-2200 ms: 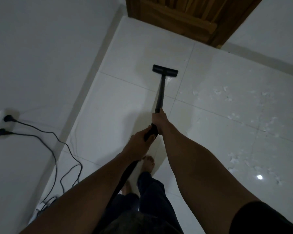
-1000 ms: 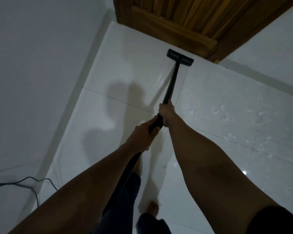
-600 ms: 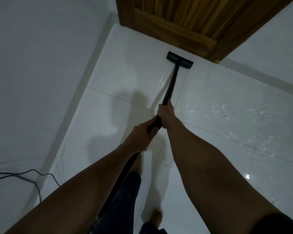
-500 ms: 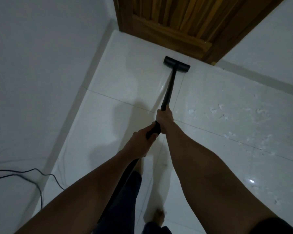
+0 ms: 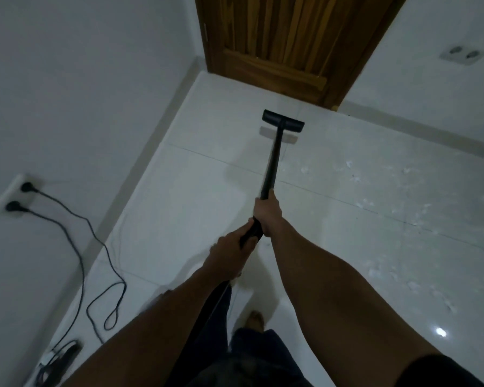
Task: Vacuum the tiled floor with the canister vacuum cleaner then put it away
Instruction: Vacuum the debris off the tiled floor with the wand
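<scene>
A black vacuum wand [image 5: 271, 166] runs from my hands out to a flat black floor head [image 5: 283, 121], which sits on the white tiled floor [image 5: 196, 196] a short way in front of a wooden door. My right hand [image 5: 267, 213] grips the wand higher up. My left hand [image 5: 229, 247] grips the black handle just behind it. The black hose [image 5: 207, 317] drops from the handle past my legs. The canister itself is out of view. White scraps of debris [image 5: 375, 208] lie scattered over the tiles to the right of the wand.
The wooden door [image 5: 285, 43] stands shut at the far end. A white wall runs along the left with a socket [image 5: 14, 196] holding two black plugs; their cords [image 5: 95, 261] trail and loop on the floor at the lower left. Another socket [image 5: 463, 54] sits on the right wall.
The floor head has been drawn back from the foot of the door towards me. My view has swung back and left, bringing the wall socket and cords into sight.
</scene>
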`<action>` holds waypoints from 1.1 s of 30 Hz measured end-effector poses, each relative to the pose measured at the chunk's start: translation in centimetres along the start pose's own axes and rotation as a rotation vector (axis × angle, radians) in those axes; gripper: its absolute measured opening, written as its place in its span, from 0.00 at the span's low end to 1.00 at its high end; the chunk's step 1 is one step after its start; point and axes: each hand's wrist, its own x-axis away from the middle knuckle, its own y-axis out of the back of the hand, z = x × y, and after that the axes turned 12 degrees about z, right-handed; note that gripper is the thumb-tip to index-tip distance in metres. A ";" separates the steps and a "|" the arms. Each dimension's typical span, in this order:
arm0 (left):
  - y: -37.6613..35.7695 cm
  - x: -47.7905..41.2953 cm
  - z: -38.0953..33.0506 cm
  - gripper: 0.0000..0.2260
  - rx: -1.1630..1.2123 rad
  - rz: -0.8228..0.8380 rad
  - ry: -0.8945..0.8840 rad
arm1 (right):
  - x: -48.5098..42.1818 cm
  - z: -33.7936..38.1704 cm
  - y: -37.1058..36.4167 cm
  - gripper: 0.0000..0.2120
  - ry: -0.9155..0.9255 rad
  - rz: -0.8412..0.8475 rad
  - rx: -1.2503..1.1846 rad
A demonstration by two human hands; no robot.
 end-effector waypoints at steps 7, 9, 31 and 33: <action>-6.7 11.7 0.8 0.21 0.121 0.000 0.044 | 9.4 -8.8 -2.5 0.28 -0.027 0.020 -0.007; -8.3 14.5 1.6 0.20 0.122 0.000 0.048 | 11.3 -11.3 -3.6 0.28 -0.032 0.018 -0.003; -23.3 49.8 15.0 0.17 0.166 0.069 -0.072 | 36.0 -38.7 -19.5 0.28 -0.199 0.072 -0.096; -24.6 51.6 15.4 0.17 0.184 0.069 -0.050 | 37.5 -40.5 -20.0 0.28 -0.219 0.085 -0.095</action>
